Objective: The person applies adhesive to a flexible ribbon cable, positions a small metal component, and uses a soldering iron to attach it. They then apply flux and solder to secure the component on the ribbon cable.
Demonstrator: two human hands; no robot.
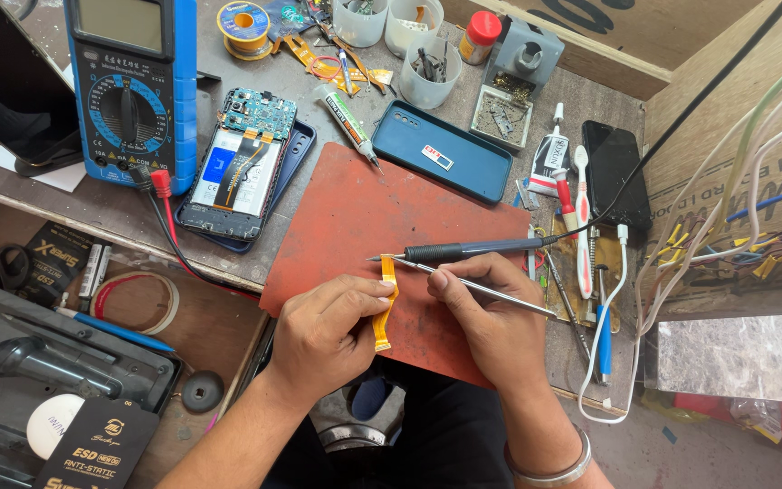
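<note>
My left hand (328,330) pinches an orange flex ribbon cable (386,308) near its top end, over a red-brown work mat (355,208). My right hand (491,317) holds a dark-handled soldering iron (472,248) and thin metal tweezers (491,290) together, their tips meeting the cable's upper end. An opened phone (237,172) with its board exposed lies to the upper left, apart from both hands.
A blue multimeter (133,81) with red and black leads stands at the back left. A dark blue phone cover (445,149), a glue tube (348,118), a solder spool (243,23), plastic cups (427,72), a toothbrush (583,217), a black phone (615,172) and bundled wires (753,226) crowd the bench. A tool case (38,380) sits lower left.
</note>
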